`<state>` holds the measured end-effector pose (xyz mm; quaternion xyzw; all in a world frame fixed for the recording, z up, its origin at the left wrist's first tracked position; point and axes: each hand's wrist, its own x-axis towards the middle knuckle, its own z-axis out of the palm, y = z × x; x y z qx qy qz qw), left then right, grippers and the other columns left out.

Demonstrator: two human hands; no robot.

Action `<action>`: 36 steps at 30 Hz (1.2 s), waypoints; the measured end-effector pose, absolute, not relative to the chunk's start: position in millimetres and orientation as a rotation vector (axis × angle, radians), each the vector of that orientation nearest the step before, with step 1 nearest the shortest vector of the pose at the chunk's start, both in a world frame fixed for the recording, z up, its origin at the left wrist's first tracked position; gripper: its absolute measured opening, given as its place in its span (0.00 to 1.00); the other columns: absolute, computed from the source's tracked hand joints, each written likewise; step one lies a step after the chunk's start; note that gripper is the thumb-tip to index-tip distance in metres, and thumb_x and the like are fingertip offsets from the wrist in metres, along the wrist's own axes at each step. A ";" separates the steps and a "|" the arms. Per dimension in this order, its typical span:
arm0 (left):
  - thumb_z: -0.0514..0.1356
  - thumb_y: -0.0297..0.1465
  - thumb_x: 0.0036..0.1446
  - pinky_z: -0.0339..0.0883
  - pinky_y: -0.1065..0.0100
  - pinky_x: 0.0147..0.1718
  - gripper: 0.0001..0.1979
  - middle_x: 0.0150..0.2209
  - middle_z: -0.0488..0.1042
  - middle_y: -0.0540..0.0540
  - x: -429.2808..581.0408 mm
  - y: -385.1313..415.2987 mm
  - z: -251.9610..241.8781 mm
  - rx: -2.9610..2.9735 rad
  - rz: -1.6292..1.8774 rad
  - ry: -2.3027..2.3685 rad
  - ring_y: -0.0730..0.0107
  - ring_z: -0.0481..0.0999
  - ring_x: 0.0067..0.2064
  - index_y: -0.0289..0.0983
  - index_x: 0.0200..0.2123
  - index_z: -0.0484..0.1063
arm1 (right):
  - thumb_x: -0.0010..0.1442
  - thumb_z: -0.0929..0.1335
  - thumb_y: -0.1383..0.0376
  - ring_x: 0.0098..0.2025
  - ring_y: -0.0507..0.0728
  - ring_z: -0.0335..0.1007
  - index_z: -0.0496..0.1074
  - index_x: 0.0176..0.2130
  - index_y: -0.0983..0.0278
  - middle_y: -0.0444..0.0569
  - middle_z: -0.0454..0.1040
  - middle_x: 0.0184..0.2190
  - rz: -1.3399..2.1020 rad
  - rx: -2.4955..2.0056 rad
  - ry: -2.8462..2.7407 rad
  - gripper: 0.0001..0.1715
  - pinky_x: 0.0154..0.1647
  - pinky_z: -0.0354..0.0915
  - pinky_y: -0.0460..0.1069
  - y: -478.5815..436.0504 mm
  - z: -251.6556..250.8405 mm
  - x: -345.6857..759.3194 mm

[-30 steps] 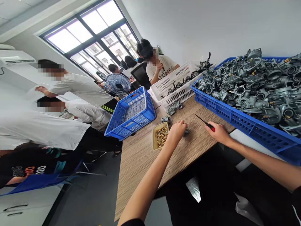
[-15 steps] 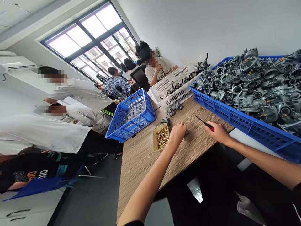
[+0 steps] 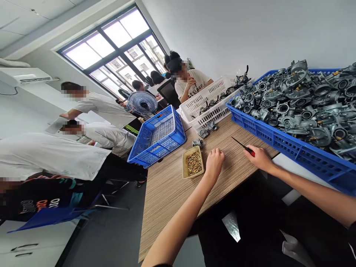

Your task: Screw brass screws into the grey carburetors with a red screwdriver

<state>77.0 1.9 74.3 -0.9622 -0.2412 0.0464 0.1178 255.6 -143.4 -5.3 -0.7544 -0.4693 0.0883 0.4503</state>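
My left hand (image 3: 214, 163) rests on the wooden table (image 3: 167, 189) with its fingers curled, right beside a small tan tray (image 3: 185, 171) of brass screws. Whatever lies under its fingers is hidden. My right hand (image 3: 258, 157) grips a red-handled screwdriver (image 3: 242, 147) whose dark shaft points up and left over the table. A small grey metal part (image 3: 197, 142) lies just beyond the tray.
A blue crate (image 3: 292, 150) heaped with grey carburettors fills the right. A white basket (image 3: 205, 97) with more parts and a tilted blue basket (image 3: 158, 136) stand at the far end. Several people, a fan (image 3: 142, 103) and a window are on the left.
My left hand has drawn slightly back and now covers the small metal piece that showed at its fingertips. The view has shifted a little; my right hand keeps the screwdriver still.
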 end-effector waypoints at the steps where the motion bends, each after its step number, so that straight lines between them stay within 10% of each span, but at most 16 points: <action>1: 0.54 0.18 0.67 0.71 0.61 0.49 0.12 0.47 0.75 0.36 75.0 2.6 73.0 -2.826 0.133 -0.703 0.58 0.76 0.50 0.34 0.46 0.76 | 0.69 0.63 0.51 0.36 0.61 0.78 0.75 0.40 0.58 0.50 0.82 0.34 0.214 -1.874 -1.162 0.18 0.39 0.68 0.52 -143.2 -6.4 255.9; 36: 0.63 0.32 0.68 0.68 0.56 0.56 0.06 0.48 0.76 0.43 64.5 12.4 28.6 -2.924 -1.080 -1.445 0.60 0.74 0.52 0.39 0.40 0.81 | 0.68 0.63 0.49 0.39 0.65 0.82 0.76 0.42 0.58 0.52 0.84 0.34 0.205 -1.920 -1.169 0.20 0.38 0.71 0.53 -143.4 -9.9 260.6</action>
